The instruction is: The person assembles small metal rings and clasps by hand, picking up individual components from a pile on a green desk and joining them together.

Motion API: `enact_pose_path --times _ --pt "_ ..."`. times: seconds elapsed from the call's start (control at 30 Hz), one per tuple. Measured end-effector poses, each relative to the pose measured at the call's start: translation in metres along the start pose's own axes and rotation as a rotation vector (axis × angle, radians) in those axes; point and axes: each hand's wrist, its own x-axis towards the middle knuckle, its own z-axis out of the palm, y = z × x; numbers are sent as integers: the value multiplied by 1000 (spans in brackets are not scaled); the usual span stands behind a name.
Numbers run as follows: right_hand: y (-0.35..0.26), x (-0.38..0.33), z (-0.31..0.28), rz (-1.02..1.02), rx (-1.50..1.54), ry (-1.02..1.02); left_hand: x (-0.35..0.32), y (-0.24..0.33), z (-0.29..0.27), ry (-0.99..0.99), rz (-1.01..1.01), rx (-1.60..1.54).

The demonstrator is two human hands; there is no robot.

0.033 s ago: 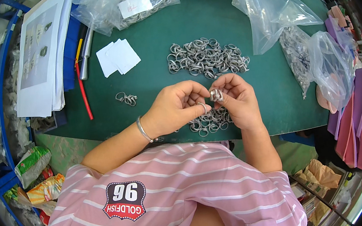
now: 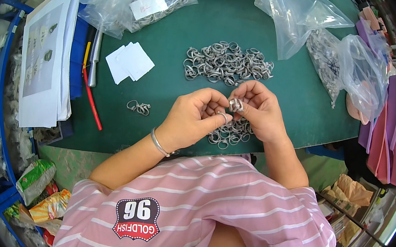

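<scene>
I see my left hand (image 2: pixel 192 119) and right hand (image 2: pixel 257 109) pinch one ring (image 2: pixel 235 104) together above the near ring pile (image 2: pixel 228 133) on the worktop (image 2: pixel 169 85).

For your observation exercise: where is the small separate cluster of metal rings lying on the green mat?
In the head view, the small cluster of metal rings lies left of the left hand, just right of the red rod and below the white paper slips.

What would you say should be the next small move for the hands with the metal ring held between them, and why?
Probably lower the metal ring onto the small pile just under the hands. Both the left hand and right hand pinch it at fingertip height above the green mat, and that pile lies nearer than the large heap.
</scene>
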Motion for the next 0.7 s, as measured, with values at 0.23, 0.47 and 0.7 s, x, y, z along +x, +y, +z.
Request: enact_pose_path --times 0.23,0.47,0.7 --pt "3 -2 11 -180 -64 32 -2 -5 -4 57 68 175" --pt "-4 -1 6 -93 -153 233 -3 5 -5 114 -88 5" --pt "1 1 4 73 96 110 -4 2 -9 39 -134 -188"
